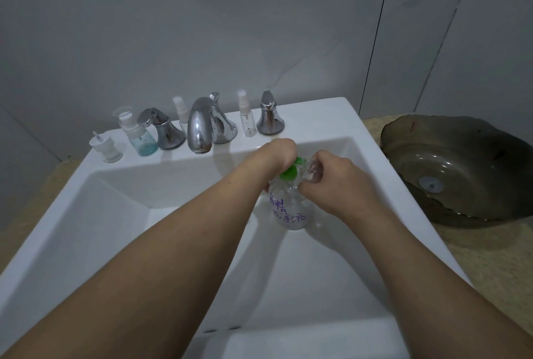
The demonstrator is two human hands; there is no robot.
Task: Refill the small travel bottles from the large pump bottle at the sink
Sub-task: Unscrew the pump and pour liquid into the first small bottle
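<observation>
White ceramic sink (95,214), square basin, seen from above. Back ledge, left to right: one short clear cap-like piece (107,147) holding a small white part; one clear bottle with a blue-tinted base (140,135), white pump collar and clear cap; left chrome tap handle (164,131); first small spray bottle (181,111), its lower body hidden behind the chrome spout (200,124); second small spray bottle (247,117), fully visible, clear, apparently near empty; right chrome tap handle (269,116). Count: two spray bottles, two handles, one spout.

Large pump bottle (290,210): clear, purple handwriting on its side, held over the right rear part of the basin; cannot tell whether its base touches the basin. Green pump head (290,172) shows between the two hands.

Left hand (278,156): comes in from the left, fingers curled down over the pump top. Fingertips hidden; exact hold not readable, but it is closed on the pump.

Right hand (334,182): just right of the pump head, fingers pinched round a small clear item (313,171) at the nozzle end. Item mostly covered by the fingers; shape not resolvable.

Dark translucent bowl (450,168) on the beige counter (490,254) at far right, one grey disc at its bottom.
</observation>
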